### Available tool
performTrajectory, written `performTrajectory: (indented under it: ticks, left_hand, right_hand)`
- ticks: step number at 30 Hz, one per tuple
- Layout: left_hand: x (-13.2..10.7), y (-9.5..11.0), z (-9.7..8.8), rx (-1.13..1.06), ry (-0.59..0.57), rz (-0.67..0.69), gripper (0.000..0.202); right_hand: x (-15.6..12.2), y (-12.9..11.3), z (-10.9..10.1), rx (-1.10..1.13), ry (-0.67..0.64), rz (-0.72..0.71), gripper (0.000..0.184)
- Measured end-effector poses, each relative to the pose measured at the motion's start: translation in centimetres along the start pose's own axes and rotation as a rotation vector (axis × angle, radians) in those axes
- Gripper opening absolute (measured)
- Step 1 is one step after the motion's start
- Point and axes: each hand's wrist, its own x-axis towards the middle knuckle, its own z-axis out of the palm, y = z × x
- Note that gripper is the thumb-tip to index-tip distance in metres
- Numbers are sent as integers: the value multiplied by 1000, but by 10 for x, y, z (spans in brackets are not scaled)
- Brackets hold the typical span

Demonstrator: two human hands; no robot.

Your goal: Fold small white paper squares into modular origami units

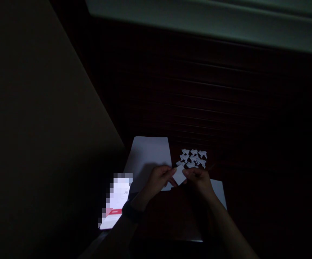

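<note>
"Where does your view look from?"
"From my head: one camera worn there, facing forward and down over the dark tabletop (169, 217)."
"How near is it?"
"Well back from my left hand (158, 178) and right hand (201, 181); both look small, low in the frame, and my forearms (227, 223) run in from the bottom edge."

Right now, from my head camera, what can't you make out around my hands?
All in the head view:
Small paper square, between left hand and right hand: far side faces away.
Folded paper pieces: creases too small and dim.
White sheet: partly hidden behind the right arm.
Lit screen: left side pixelated, most writing too small.
Dark wristband: detail lost in darkness.
</note>
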Motion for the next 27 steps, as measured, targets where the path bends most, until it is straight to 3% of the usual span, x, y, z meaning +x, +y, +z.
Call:
performTrajectory:
  ticks: [3, 8, 13, 18, 27]
  left_hand:
    - [1, -1, 0, 21, 34, -7, 39]
    - [3, -3, -1, 46, 133, 33, 39]
    - [3, -4, 3, 19, 158, 106, 28]
    - [1, -9, 4, -117, 164, 122, 21]
    - [1, -12, 4, -144, 151, 125, 21]
  right_hand:
    - [-1, -2, 1, 51, -30, 17, 26]
    - [-4, -7, 1, 92, -115, -61, 47]
    - [-6, -9, 0, 5, -241, -78, 33]
    - [-8, -9, 0, 26, -301, -54, 35]
    - [-7, -10, -1, 38, -315, -47, 25]
